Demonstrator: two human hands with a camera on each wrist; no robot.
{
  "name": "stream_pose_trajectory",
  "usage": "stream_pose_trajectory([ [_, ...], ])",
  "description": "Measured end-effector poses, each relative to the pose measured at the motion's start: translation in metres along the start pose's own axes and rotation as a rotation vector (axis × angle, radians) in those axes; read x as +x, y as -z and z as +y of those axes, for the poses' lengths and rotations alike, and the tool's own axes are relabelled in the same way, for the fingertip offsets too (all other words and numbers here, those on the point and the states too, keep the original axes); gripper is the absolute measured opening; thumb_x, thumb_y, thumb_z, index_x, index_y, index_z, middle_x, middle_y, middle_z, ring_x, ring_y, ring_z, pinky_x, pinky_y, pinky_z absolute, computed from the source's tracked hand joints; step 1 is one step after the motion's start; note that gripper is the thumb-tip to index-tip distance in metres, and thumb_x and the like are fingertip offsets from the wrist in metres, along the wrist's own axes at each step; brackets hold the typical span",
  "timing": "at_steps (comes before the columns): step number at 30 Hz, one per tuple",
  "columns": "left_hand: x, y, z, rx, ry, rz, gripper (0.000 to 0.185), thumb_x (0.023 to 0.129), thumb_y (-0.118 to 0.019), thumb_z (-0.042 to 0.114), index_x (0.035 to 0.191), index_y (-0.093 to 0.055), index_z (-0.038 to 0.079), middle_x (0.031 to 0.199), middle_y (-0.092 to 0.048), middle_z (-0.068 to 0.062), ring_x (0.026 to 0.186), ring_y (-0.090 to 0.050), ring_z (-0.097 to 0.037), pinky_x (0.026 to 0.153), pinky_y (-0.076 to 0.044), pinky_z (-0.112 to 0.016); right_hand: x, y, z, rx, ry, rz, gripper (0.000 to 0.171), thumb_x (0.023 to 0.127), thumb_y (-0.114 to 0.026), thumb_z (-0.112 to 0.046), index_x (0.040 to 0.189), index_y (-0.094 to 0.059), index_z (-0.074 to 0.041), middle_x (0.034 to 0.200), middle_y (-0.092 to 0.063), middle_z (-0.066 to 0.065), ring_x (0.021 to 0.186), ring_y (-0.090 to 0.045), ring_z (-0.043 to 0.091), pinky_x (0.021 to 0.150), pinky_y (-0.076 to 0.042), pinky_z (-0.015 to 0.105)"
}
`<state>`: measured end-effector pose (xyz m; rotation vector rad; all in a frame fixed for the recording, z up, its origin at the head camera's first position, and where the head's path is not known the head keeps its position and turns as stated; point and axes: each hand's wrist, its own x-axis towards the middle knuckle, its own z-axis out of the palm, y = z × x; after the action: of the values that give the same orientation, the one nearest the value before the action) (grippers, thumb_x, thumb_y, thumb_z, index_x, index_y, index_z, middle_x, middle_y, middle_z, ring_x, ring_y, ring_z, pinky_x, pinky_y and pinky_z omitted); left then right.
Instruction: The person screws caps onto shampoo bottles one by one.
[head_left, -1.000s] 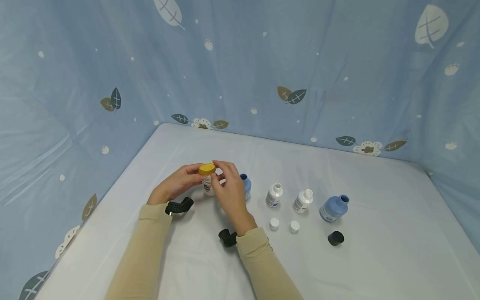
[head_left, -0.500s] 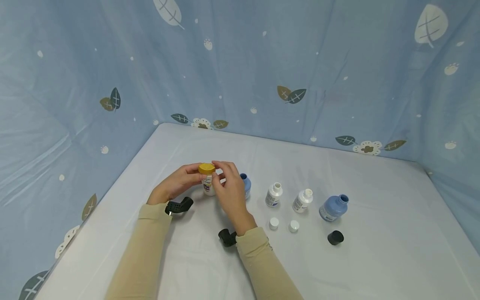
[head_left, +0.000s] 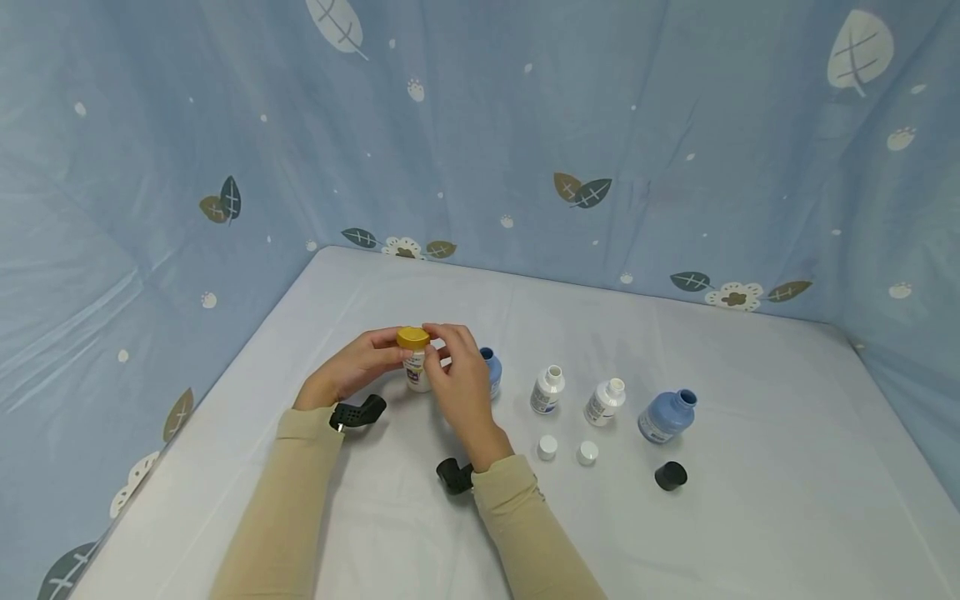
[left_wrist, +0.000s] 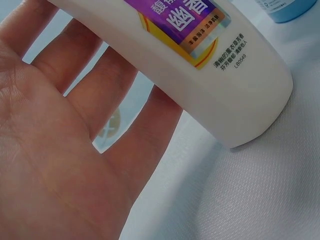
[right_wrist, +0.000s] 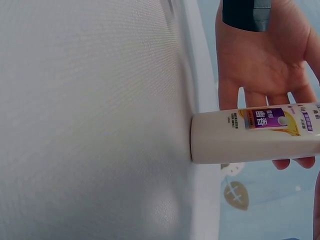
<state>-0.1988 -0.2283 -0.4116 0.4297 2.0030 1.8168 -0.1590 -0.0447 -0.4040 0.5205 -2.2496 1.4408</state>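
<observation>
A white plastic bottle [head_left: 417, 372] with a purple and yellow label stands upright on the table, left of the middle. On top sits its gold-yellow cap [head_left: 413, 337]. My left hand [head_left: 365, 360] holds the bottle near its top, thumb in front and fingers behind. From the other side my right hand [head_left: 463, 379] pinches at the cap, thumb and index finger at its right edge. In the left wrist view, the left fingers pass behind the bottle [left_wrist: 200, 65]. The bottle's base [right_wrist: 200, 140] meets the tabletop in the right wrist view.
Behind the right hand stands an uncapped blue bottle [head_left: 492, 372]. Further right are two uncapped white bottles [head_left: 547, 392] and another blue bottle [head_left: 666, 418]. Two white caps [head_left: 547, 447] and a black cap [head_left: 671, 476] lie in front. A blue patterned curtain [head_left: 480, 125] borders the table.
The yellow cap, tilted a second ago, now sits level on the bottle. The right fingertips have shifted very slightly at the cap; the left hand has barely moved.
</observation>
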Motion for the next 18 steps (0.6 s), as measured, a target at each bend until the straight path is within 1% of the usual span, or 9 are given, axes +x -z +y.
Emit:
stream_pose_trajectory([
  [7, 0.0006, 0.0003, 0.0000, -0.005, -0.007, -0.010, 0.045, 0.088, -0.056, 0.020, 0.127, -0.046, 0.002, 0.129, -0.045, -0.009, 0.119, -0.040, -0.024, 0.099, -0.027, -0.047, 0.0008, 0.0006, 0.0011, 0.011, -0.012, 0.001, 0.021, 0.089, -0.052, -0.014, 0.108, -0.060, -0.016, 0.099, -0.054, -0.005, 0.076, -0.053, 0.005, 0.058, -0.045, 0.018],
  [15, 0.0011, 0.0007, -0.0009, -0.016, -0.027, -0.023, 0.046, 0.088, -0.056, 0.020, 0.129, -0.044, 0.001, 0.129, -0.045, -0.010, 0.118, -0.041, -0.021, 0.099, -0.027, -0.046, 0.0012, 0.0022, 0.0005, 0.023, -0.017, 0.007, 0.019, 0.088, -0.052, -0.012, 0.105, -0.060, -0.015, 0.098, -0.055, -0.005, 0.075, -0.053, 0.006, 0.058, -0.045, 0.018],
  [18, 0.0010, 0.0004, -0.0009, -0.018, -0.024, -0.023, 0.047, 0.088, -0.056, 0.020, 0.129, -0.044, 0.002, 0.129, -0.045, -0.009, 0.118, -0.041, -0.021, 0.099, -0.027, -0.046, 0.0007, 0.0024, 0.0003, 0.022, -0.025, 0.001, 0.019, 0.088, -0.052, -0.013, 0.105, -0.060, -0.016, 0.098, -0.055, -0.006, 0.076, -0.053, 0.005, 0.059, -0.045, 0.018],
])
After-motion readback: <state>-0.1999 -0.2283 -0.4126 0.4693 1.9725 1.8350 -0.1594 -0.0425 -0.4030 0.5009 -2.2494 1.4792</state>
